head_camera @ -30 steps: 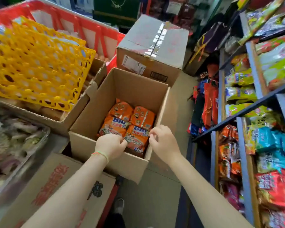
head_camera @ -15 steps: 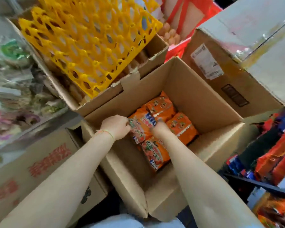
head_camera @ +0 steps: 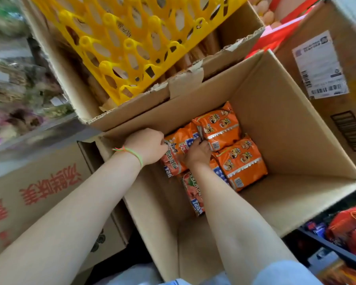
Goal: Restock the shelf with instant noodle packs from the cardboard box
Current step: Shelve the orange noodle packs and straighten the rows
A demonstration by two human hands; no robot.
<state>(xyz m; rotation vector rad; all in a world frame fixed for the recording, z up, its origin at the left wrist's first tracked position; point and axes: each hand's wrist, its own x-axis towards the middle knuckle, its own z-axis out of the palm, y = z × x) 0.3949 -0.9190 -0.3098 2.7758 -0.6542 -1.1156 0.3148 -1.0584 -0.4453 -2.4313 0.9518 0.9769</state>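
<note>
An open cardboard box (head_camera: 275,112) holds several orange instant noodle packs at its bottom. My left hand (head_camera: 146,146) grips the left edge of one orange pack (head_camera: 180,150) near the box's left wall. My right hand (head_camera: 197,154) is deeper inside, its fingers curled round the right edge of the same pack. Two more packs (head_camera: 242,163) lie to the right, and another (head_camera: 193,192) sits partly under my right forearm. Only a corner of the shelf (head_camera: 333,245) shows at the lower right.
A yellow plastic egg tray (head_camera: 132,42) lies in another cardboard box just behind. A sealed box with a shipping label (head_camera: 321,66) stands at the right. A printed carton (head_camera: 39,194) is at the left. Red and orange goods (head_camera: 349,229) fill the shelf.
The view has swung down and closer over the box. Both hands have gone from the box's front rim down inside, onto the noodle pack.
</note>
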